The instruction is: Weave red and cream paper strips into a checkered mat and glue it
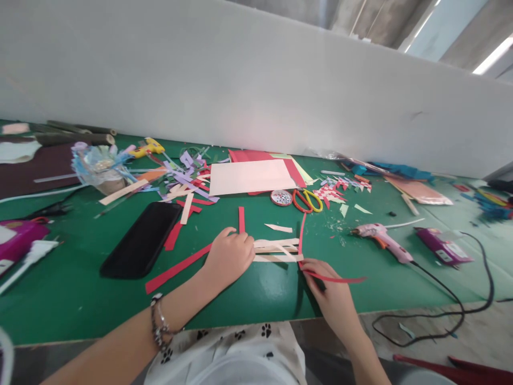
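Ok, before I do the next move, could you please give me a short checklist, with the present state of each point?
1. Left hand at the left ends of the pale strips: ok, resting there.
2. Right hand on the red strip: ok, the fingers pinch it near the pale strips' right ends.
3. Pale strips all parallel: not ok, at least one slants across the others.
4. Scissors away from both hands: ok, they lie beyond the pale strips.
5. Pink glue gun apart from both hands: ok, it lies to the right of the right hand.
6. Pink glue gun cool: cannot tell.
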{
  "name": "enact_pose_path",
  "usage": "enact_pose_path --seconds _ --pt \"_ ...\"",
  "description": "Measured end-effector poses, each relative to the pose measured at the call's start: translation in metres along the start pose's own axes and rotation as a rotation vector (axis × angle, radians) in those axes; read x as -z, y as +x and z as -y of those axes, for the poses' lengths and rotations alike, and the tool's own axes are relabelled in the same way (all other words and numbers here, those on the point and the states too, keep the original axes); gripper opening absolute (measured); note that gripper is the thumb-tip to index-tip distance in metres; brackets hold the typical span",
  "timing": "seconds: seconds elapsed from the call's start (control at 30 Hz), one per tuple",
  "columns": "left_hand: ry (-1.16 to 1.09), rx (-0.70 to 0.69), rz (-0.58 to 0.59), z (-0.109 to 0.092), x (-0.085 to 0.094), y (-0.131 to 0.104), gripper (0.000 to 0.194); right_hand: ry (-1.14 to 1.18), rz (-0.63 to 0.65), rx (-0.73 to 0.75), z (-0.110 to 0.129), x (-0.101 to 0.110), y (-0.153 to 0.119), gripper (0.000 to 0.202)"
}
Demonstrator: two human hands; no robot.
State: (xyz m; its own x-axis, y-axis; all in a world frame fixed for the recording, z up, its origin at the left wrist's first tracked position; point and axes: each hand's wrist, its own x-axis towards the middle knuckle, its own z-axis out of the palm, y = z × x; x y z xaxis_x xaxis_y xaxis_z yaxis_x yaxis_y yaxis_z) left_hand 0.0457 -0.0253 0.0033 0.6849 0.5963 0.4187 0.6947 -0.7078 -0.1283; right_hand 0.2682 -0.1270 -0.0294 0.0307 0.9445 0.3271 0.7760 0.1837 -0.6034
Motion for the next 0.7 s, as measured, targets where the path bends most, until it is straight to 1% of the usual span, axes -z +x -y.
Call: enact_pose_path --seconds 0.13,0.27,0.4,0.6,0.7 --pt "0.016 -0.005 0.001 0.0001 -0.0005 -0.0002 0.024 0.003 0.023 0.028 0.0012 -0.0003 0.0014 0.017" --pt "0.023 -0.016 -0.004 0.0003 -0.0013 -0.0001 0.024 -0.018 0.047 0.009 0.0021 -0.0002 0.0025 0.015" --pt "0.030 -0.007 0.000 -0.0003 -0.0013 0.0008 0.020 -0.071 0.034 0.002 0.0037 -0.0006 0.0029 0.015" --pt "0.045 -0.022 0.005 -0.0027 -0.0022 0.0031 0.022 -0.115 0.032 0.051 0.0084 -0.0018 0.0042 0.014" --pt "0.038 -0.009 0.034 -0.0058 -0.0021 0.0047 0.020 -0.126 0.022 0.071 0.0076 -0.0026 0.0043 0.014"
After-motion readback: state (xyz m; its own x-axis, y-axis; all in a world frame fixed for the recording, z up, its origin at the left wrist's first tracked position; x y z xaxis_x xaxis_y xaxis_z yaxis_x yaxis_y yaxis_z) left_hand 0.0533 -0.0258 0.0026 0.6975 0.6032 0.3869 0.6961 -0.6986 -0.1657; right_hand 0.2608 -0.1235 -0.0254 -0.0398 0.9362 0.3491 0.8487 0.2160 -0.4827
